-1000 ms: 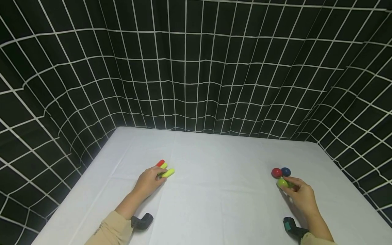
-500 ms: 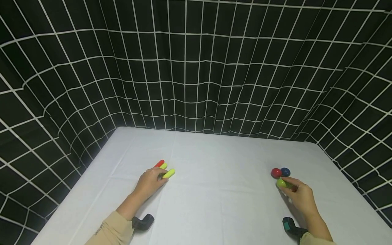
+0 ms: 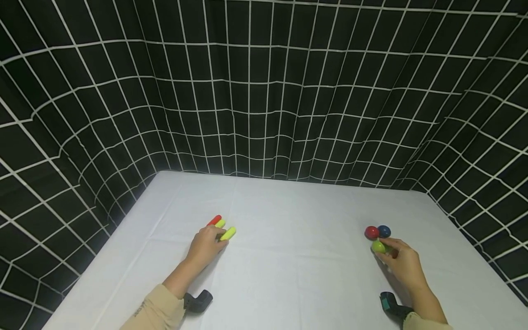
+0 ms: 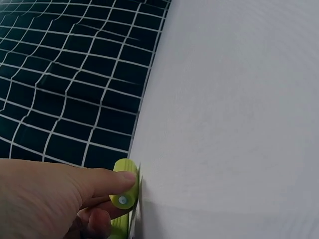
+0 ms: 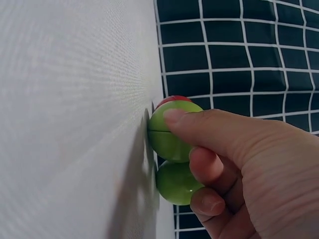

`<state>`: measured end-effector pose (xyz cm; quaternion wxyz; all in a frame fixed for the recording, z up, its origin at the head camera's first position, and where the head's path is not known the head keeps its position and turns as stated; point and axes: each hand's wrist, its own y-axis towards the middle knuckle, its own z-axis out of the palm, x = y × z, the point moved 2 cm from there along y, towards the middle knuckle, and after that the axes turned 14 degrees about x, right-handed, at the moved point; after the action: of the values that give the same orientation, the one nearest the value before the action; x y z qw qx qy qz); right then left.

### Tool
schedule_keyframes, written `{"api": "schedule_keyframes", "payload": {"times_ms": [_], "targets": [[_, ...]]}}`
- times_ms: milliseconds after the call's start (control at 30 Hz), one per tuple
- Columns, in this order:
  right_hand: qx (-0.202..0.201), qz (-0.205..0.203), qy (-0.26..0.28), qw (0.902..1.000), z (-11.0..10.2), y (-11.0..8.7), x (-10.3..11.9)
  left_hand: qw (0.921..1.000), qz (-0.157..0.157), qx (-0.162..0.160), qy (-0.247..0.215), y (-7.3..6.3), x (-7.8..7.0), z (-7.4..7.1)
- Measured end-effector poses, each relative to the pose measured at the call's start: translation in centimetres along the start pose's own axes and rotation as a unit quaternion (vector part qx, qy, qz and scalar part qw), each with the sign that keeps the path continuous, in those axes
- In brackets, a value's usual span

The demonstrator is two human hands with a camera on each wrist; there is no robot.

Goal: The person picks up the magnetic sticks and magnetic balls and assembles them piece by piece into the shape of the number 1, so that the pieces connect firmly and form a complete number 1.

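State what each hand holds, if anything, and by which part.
Left hand: the nearer yellow-green cylinder, pinched by its sides. Right hand: the green ball nearer the red ball, by its sides.

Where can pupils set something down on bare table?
Bare: the middle of the white table between left hand and right hand, back to the grid curtain. Crowded: by the left hand, yellow sticks and red stick; by the right, red ball, blue ball and green balls.

The green ball point(image 5: 167, 142) and yellow stick point(image 3: 228, 233) look smooth plastic, the tablecloth point(image 3: 284, 224) matt.
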<state>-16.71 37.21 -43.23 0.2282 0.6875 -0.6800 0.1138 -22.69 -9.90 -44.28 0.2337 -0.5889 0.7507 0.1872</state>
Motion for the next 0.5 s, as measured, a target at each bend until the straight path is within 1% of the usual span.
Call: {"api": "schedule_keyframes", "payload": {"times_ms": [100, 233, 333, 500], "targets": [[0.004, 0.003, -0.005, 1.0, 0.0, 0.1, 0.1, 1.0, -0.003, 0.006, -0.004, -0.1, -0.2, 0.0], [0.016, 0.013, -0.008, 0.9997, -0.1, 0.1, 0.2, 0.9996, -0.013, 0.014, -0.022, -0.3, -0.6, -0.1], [0.028, 0.027, -0.011, 0.9992, -0.1, 0.2, 0.2, 0.9986, -0.023, 0.019, -0.044, -0.4, -1.0, -0.2], [0.042, 0.046, -0.009, 0.998, -0.2, 0.1, 0.2, 0.9952, -0.028, 0.03, -0.089, -0.3, -1.5, 0.0]]}}
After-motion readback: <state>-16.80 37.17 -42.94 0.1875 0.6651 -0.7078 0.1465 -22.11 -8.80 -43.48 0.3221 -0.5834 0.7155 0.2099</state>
